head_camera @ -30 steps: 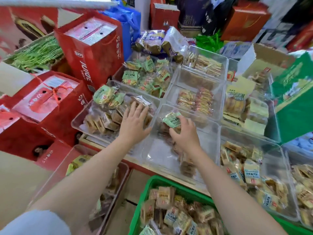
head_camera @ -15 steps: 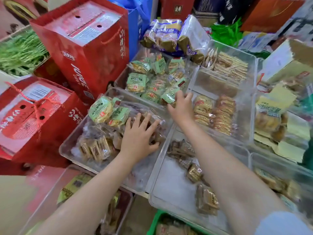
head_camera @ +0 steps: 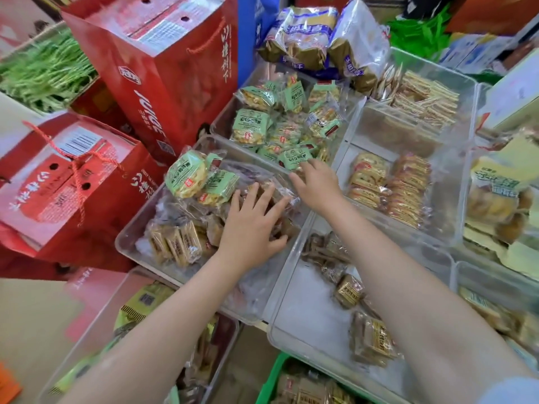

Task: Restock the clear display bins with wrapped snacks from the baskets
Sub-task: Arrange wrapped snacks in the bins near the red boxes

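At the far bin's (head_camera: pixel 224 123) rim, our right hand (head_camera: pixel 316 185) is pinching a green packet (head_camera: pixel 294 158); it could be slipping into the wrong bin. Our left hand (head_camera: pixel 250 225), fingers spread flat, is pressing the brown packets (head_camera: pixel 180 243), gripping nothing.

Retail shop: clear display bins (head_camera: pixel 408 135) of wrapped snacks (head_camera: pixel 250 126), stacked red gift cartons (head_camera: pixel 163 68), a green stock basket (head_camera: pixel 269 383).

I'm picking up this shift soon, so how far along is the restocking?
Done: the far bin is heaped with green-wrapped snacks. In hand: the right hand sets a green packet there; the left hand rests on snacks. Left: the near bin is sparse and the green basket holds snacks.
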Available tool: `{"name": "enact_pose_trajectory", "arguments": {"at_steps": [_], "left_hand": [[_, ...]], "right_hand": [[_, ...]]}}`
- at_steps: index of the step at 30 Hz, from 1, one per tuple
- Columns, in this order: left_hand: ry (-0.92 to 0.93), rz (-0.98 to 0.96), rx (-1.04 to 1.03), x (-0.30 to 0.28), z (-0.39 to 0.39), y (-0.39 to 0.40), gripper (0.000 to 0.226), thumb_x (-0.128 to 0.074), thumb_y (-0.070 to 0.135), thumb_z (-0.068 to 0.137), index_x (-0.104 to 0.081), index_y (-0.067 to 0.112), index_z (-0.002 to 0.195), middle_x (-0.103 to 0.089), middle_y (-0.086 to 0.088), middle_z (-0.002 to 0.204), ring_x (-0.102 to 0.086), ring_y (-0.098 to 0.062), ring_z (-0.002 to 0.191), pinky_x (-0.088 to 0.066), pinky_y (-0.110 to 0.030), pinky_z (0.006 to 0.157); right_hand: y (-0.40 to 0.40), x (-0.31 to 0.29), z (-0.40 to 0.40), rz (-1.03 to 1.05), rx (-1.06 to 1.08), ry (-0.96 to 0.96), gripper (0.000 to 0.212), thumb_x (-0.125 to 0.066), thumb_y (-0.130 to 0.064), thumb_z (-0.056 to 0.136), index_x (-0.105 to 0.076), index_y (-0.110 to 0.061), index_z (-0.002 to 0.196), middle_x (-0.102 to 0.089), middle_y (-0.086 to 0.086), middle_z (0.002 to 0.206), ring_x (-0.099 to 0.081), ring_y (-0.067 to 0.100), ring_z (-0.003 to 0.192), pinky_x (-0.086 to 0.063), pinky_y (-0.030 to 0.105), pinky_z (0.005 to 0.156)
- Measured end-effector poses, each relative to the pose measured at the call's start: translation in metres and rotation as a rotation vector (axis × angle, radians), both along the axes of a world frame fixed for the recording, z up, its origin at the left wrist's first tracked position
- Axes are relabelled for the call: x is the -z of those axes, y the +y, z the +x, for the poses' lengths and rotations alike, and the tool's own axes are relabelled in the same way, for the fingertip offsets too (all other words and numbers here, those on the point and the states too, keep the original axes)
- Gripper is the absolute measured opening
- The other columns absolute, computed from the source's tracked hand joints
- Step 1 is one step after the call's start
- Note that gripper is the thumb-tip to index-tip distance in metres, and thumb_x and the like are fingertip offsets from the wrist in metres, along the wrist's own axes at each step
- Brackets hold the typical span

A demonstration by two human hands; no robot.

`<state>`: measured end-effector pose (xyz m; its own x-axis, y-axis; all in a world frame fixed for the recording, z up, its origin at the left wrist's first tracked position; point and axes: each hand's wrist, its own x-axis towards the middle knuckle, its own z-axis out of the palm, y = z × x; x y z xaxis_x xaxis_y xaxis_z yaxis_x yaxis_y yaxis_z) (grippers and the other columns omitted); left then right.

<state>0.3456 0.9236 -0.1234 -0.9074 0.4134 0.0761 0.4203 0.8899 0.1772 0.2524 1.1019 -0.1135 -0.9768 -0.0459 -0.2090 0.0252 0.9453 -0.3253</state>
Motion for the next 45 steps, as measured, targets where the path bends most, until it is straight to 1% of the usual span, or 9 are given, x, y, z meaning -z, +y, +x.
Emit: {"name": "enact_pose_trajectory", "arguments": {"at_steps": [6,11,15,21,25,31,36,41,45], "left_hand": [[0.225,0.301,-0.167,-0.014,0.031,-0.05,0.046,-0.055,0.035,0.089,-0.065,0.011,0.127,-0.053,-0.015,0.144,-0.043,-0.034,0.138,-0.024,-0.052,0.12],[0.078,0.18,-0.323,0.004,0.057,-0.087,0.069,-0.048,0.054,0.086,-0.05,0.019,0.146,-0.045,-0.011,0.153,-0.032,-0.032,0.146,-0.017,-0.053,0.121],[0.053,0.192,-0.306,0.016,0.066,-0.089,0.071,-0.05,0.055,0.084,-0.054,0.015,0.143,-0.049,-0.014,0.149,-0.031,-0.033,0.147,-0.017,-0.056,0.121],[0.124,0.267,-0.312,0.019,0.058,-0.088,0.064,-0.053,0.053,0.083,-0.062,0.014,0.133,-0.059,-0.015,0.137,-0.043,-0.036,0.138,-0.022,-0.061,0.116],[0.189,0.278,-0.317,0.024,0.058,-0.087,0.062,-0.057,0.051,0.081,-0.064,0.015,0.131,-0.058,-0.013,0.137,-0.043,-0.036,0.137,-0.021,-0.067,0.114],[0.142,0.259,-0.289,0.019,0.056,-0.078,0.07,-0.057,0.055,0.083,-0.048,0.029,0.148,-0.043,-0.012,0.154,-0.03,-0.038,0.146,-0.017,-0.068,0.115],[0.113,0.22,-0.267,0.022,0.055,-0.075,0.068,-0.057,0.056,0.085,-0.047,0.033,0.148,-0.038,-0.011,0.158,-0.03,-0.037,0.147,-0.016,-0.067,0.116],[0.121,0.199,-0.265,0.023,0.055,-0.075,0.067,-0.057,0.057,0.084,-0.049,0.033,0.146,-0.039,-0.011,0.157,-0.032,-0.036,0.146,-0.017,-0.066,0.116],[0.116,0.196,-0.273,0.023,0.055,-0.075,0.066,-0.056,0.057,0.084,-0.051,0.032,0.145,-0.039,-0.01,0.157,-0.033,-0.036,0.146,-0.018,-0.067,0.115]], "right_hand": [[-0.054,-0.033,0.019,-0.185,-0.05,0.188,0.032,-0.047,-0.026,0.102,-0.063,-0.008,0.123,-0.061,0.008,0.121,-0.05,0.026,0.119,-0.039,0.046,0.106],[-0.127,-0.052,0.034,-0.341,-0.282,0.206,0.052,-0.061,-0.039,0.096,-0.049,-0.02,0.144,-0.05,0.007,0.141,-0.043,0.023,0.131,-0.041,0.039,0.106],[-0.164,-0.043,0.03,-0.043,-0.419,0.045,0.072,-0.066,-0.054,0.09,-0.031,-0.042,0.153,-0.025,0.012,0.163,-0.022,0.031,0.15,-0.023,0.05,0.118],[-0.169,-0.04,0.027,0.027,-0.362,0.089,0.062,-0.067,-0.051,0.09,-0.043,-0.041,0.146,-0.048,0.01,0.145,-0.036,0.032,0.137,-0.028,0.047,0.112],[-0.168,-0.042,0.029,-0.057,-0.3,0.1,0.046,-0.069,-0.039,0.092,-0.056,-0.037,0.136,-0.064,0.001,0.127,-0.049,0.026,0.123,-0.032,0.044,0.106],[-0.142,-0.059,0.025,-0.652,0.051,0.119,0.026,-0.061,-0.007,0.094,-0.073,-0.021,0.113,-0.068,-0.012,0.104,-0.062,0.006,0.093,-0.052,0.02,0.082],[-0.093,-0.045,-0.004,-0.669,0.467,0.282,0.028,-0.053,-0.004,0.098,-0.073,-0.019,0.11,-0.071,-0.001,0.104,-0.064,0.01,0.076,-0.057,0.031,0.073],[-0.065,-0.023,-0.021,-0.411,0.484,0.106,0.035,-0.047,-0.007,0.103,-0.063,-0.011,0.134,-0.065,0.005,0.132,-0.066,0.023,0.103,-0.048,0.024,0.085],[-0.062,-0.016,-0.023,-0.043,0.237,-0.161,0.049,-0.036,-0.035,0.107,-0.041,-0.016,0.152,-0.046,0.012,0.154,-0.037,0.035,0.142,-0.027,0.049,0.116]]}}
